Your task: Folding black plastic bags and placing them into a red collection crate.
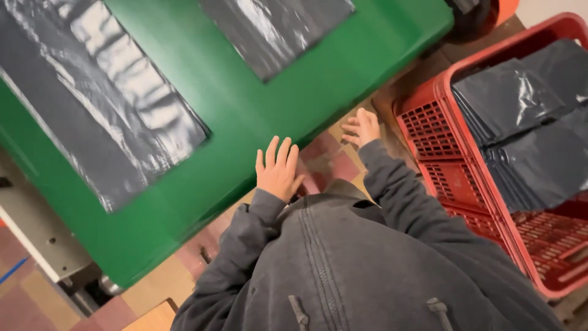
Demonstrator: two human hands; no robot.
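My left hand (277,168) lies flat, fingers spread, against the near edge of a green table (245,92). My right hand (362,127) hovers open just off the same edge, fingers apart, holding nothing. Flat dark grey plastic bags lie on the green surface: a large one (92,92) at the left and another (272,27) at the top. Both my arms are in dark grey jacket sleeves.
A red plastic crate (453,178) stands at the right, holding a stack of dark grey plastic bags (527,122). Tiled floor in red and tan shows below the table edge. A grey metal frame (37,233) sits at the lower left.
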